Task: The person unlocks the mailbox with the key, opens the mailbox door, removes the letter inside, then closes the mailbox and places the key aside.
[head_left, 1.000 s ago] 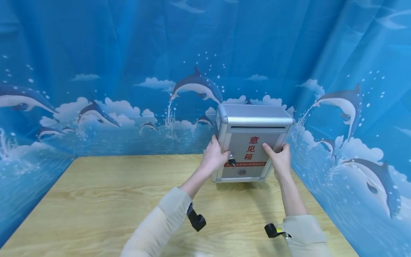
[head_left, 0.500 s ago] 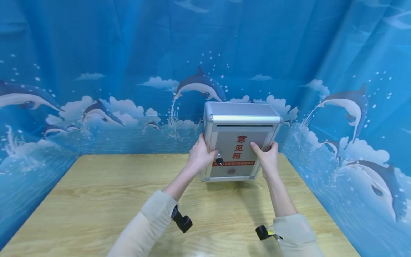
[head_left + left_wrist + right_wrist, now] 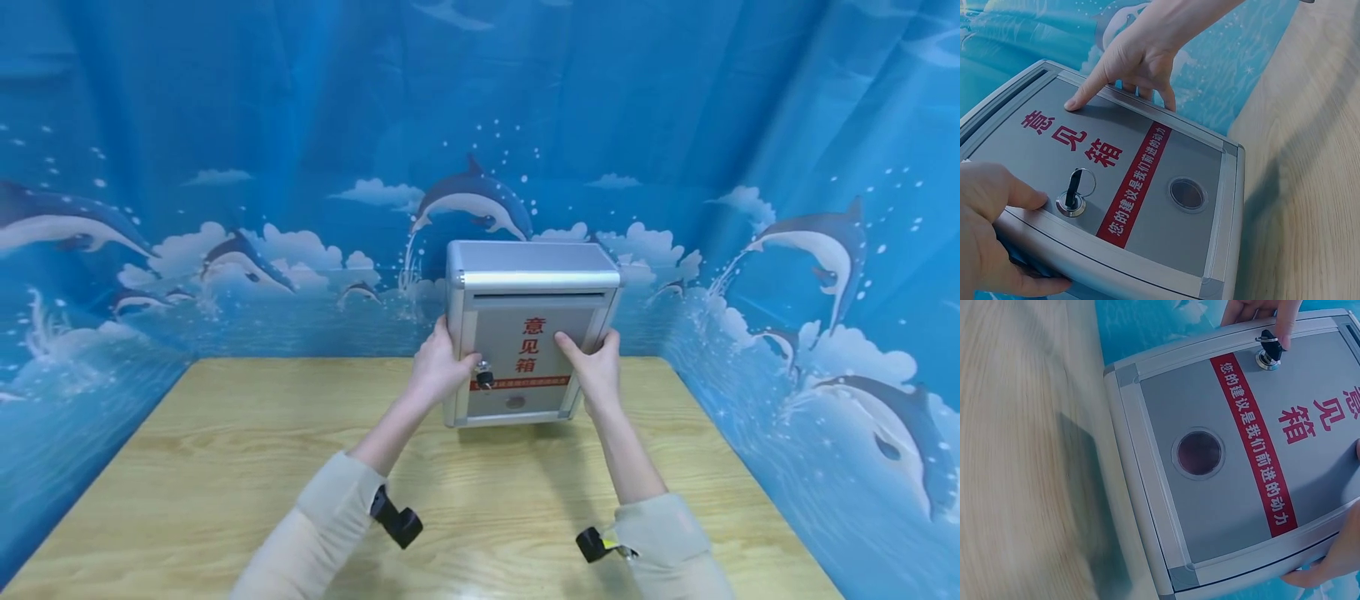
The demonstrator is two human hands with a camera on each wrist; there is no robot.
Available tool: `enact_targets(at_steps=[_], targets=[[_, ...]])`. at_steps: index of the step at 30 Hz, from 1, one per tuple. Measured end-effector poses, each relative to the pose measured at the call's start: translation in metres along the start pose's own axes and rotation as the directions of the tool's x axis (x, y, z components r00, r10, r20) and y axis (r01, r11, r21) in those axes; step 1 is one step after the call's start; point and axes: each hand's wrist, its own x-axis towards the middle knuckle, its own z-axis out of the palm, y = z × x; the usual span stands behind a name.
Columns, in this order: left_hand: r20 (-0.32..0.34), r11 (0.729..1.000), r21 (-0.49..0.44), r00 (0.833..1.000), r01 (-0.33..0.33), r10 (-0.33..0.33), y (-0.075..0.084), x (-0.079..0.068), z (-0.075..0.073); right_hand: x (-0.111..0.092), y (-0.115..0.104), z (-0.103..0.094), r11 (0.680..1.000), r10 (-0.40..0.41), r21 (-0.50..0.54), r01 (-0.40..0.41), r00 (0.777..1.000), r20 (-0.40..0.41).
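A silver-grey metal suggestion box point(image 3: 498, 337) with red Chinese characters is held between both hands, slot at the top, its front leaning toward me. My left hand point(image 3: 437, 367) grips its left side, the thumb on the front frame beside a round lock point(image 3: 1071, 205). A black key point(image 3: 1074, 187) with a small ring stands in that lock. On the opposite side my right hand point(image 3: 600, 375) holds the edge, its thumb pressing the front panel and its fingers behind the edge. The lower front has a round window point(image 3: 1199, 452) under a red strip. The box's back is hidden.
A light wood-grain table point(image 3: 262, 483) spreads below the box, which casts a shadow on it. A blue curtain point(image 3: 300, 125) printed with dolphins stands behind and along both sides. Black cameras point(image 3: 405, 527) are strapped at both sleeves.
Both hands have carried the suggestion box to the left, from the right part of the table toward the middle. The grip of each hand looks the same.
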Motion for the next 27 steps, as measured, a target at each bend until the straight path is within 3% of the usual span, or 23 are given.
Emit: enact_targets(at_steps=[11,27], targets=[[0.005,1.0,0.004,1.0,0.006,-0.006,-0.021,-0.003,-0.013,-0.011,0.007,0.021,0.999,0.046,-0.011,-0.046,0.999,0.011],[0.007,1.0,-0.017,1.0,0.007,-0.007,-0.051,-0.006,-0.033,-0.024,0.017,0.053,0.999,0.031,-0.034,-0.031,0.999,0.019]])
